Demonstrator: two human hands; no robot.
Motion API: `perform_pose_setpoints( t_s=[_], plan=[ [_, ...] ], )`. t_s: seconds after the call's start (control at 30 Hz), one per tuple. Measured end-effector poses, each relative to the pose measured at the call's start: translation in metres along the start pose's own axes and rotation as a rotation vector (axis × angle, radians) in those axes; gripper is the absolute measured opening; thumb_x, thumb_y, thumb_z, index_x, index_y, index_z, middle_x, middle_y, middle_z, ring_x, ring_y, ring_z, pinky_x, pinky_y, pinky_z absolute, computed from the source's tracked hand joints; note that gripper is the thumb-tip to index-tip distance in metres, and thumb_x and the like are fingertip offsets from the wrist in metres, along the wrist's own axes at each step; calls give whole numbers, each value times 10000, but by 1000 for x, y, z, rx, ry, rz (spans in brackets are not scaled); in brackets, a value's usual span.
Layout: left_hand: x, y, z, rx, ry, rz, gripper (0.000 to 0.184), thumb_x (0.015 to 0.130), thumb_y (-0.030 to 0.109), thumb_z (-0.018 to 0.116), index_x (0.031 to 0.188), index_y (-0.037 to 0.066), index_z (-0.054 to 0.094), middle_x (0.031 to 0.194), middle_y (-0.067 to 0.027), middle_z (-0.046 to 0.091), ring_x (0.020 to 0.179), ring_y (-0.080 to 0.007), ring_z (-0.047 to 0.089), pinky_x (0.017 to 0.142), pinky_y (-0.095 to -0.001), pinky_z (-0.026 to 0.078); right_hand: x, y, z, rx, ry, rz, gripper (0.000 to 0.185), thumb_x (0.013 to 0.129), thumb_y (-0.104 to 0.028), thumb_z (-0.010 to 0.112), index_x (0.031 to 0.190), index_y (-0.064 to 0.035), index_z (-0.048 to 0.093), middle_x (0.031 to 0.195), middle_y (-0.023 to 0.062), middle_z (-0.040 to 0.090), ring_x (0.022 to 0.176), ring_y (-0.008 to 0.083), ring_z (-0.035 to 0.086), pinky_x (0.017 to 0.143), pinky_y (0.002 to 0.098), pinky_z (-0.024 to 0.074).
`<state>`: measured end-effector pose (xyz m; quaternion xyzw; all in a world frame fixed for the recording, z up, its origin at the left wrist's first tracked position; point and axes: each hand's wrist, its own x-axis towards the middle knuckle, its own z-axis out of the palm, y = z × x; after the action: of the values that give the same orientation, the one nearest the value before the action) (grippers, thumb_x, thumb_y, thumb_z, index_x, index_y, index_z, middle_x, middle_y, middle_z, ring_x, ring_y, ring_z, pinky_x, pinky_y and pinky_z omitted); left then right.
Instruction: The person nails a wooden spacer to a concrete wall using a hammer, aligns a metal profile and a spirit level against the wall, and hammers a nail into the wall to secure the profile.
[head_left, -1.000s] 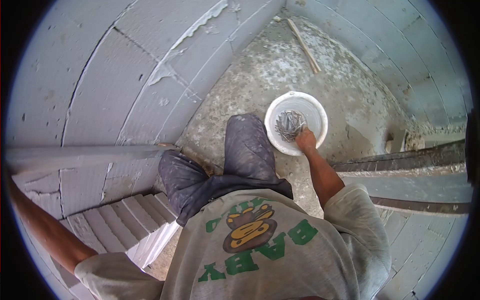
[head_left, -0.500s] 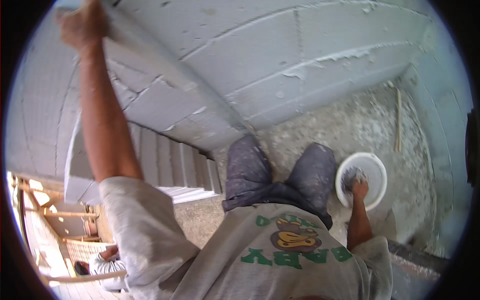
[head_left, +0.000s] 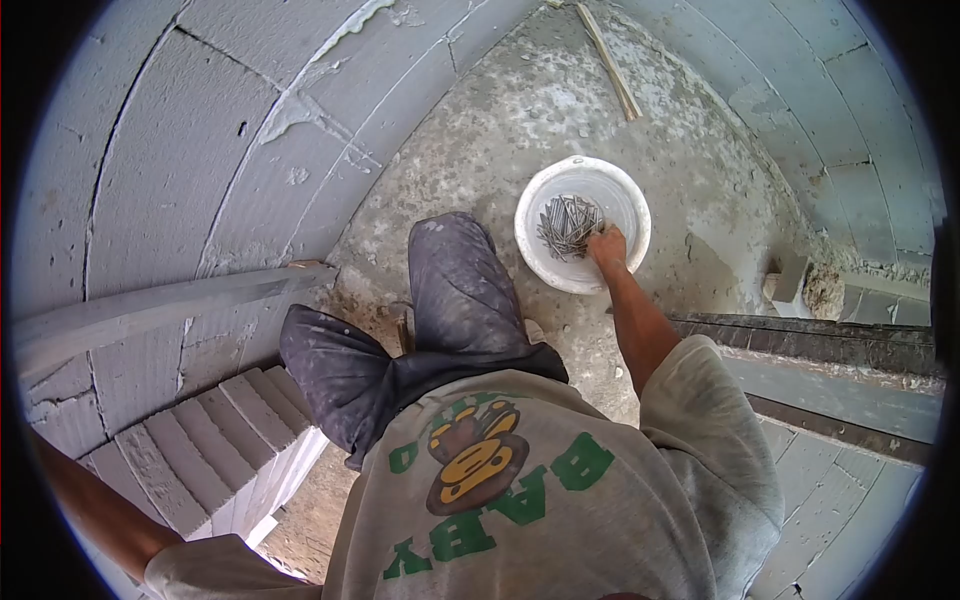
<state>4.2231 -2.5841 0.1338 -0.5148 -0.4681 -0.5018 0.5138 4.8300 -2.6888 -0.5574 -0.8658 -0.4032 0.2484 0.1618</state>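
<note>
My right hand reaches over the near rim of a round white bucket standing on the floor. Inside the bucket lies a heap of long grey nails. The fingers of that hand are closed at the right side of the heap, on some of the nails; their tips are partly hidden. My left forearm stretches out to the left edge of the view, and the hand beyond it is out of sight.
Grey block walls rise on the left and right. A wooden strip lies on the floor. A long pale board leans at the left, above stacked grey blocks. Dark-edged beams stand at the right.
My view has turned toward the bucket, which now appears nearer the middle. My left hand, earlier raised at the top of the board, has left the picture. My right hand stays in the bucket.
</note>
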Motion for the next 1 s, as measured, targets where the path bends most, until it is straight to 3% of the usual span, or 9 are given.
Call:
perform_pose_setpoints(
  t_s=[0.13,0.37,0.43,0.63,0.77,0.83,0.93,1.0],
  plan=[
    [-2,5,-1,-41,-72,-143,764,910,477,551,1371,-102,364,1339,-374,409,1226,-439,446,1035,-501,356,6,-11,-4,87,-17,14,217,814,-238,616,927,-60,665,916,194,679,892,361,649,815,415,490],
    [-2,-5,-2,-60,-62,-78,687,955,455,475,1387,-67,366,1350,-350,415,1234,-422,444,1034,-503,362,13,-20,-9,74,-27,15,174,817,-236,607,864,-77,663,845,165,680,829,333,655,773,406,491],
    [-4,-5,-2,-92,-82,-36,681,960,449,466,1390,-69,359,1349,-353,414,1237,-422,442,1035,-501,362,16,-13,-2,64,-5,-25,198,801,-213,610,929,-73,668,878,184,679,870,350,653,807,410,491],
    [5,-18,0,89,-34,-180,676,954,434,473,1394,-66,356,1338,-363,419,1232,-427,444,1041,-498,355,12,-20,-1,83,-9,-1,264,805,-196,583,1030,-70,640,962,218,665,938,378,637,852,418,486],
    [6,-22,2,54,-17,-87,685,949,430,481,1403,-64,344,1348,-365,407,1244,-427,432,1057,-491,335,17,-17,7,24,109,-21,296,830,-228,546,1047,-52,643,1014,237,652,974,389,625,882,422,473],
    [1,-8,-1,64,-39,-161,691,951,427,481,1412,-64,327,1371,-361,383,1261,-423,415,1065,-494,321,18,-20,-3,119,-25,11,323,841,-242,534,1076,-50,645,1044,237,650,994,390,620,897,417,470],
    [0,-15,-1,10,-31,5,699,953,419,484,1422,-65,300,1400,-347,353,1278,-408,395,1067,-494,320,18,-21,1,149,-126,63,339,841,-253,540,1092,-53,650,1078,225,649,1013,387,617,911,404,470],
    [-11,15,-2,-72,-62,-81,697,954,415,487,1427,-59,293,1408,-336,347,1279,-398,392,1064,-495,324,16,-26,3,105,-146,75,337,833,-257,552,1084,-57,654,1080,215,652,1016,380,619,914,401,472]
  ],
)
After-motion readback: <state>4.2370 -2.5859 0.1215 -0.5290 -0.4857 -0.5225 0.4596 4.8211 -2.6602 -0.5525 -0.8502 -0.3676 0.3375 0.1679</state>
